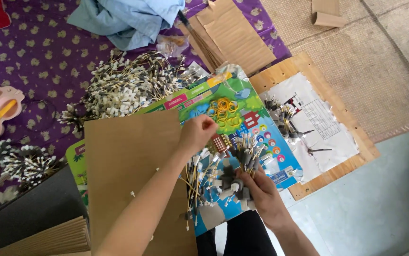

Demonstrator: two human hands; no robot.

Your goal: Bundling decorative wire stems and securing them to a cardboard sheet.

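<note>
The bundle of thin yellow wires with grey and white end caps (235, 178) sits over the bright printed cardboard sheet (242, 102), fingers of the right hand (261, 194) wrapped around it. The left hand (197, 132) pinches closed near the heap of yellow rubber bands (223, 111); whether it holds one I cannot tell. A loose grip could let wires fan out and tangle with the loose wires (199, 175) beside them.

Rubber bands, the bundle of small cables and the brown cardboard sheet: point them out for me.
Rubber bands (223, 113), head view, middle of the yellow pile.
Bundle of small cables (242, 154), head view, connector ends above the right hand (264, 194).
Brown cardboard sheet (126, 156), head view, bare centre.
</note>
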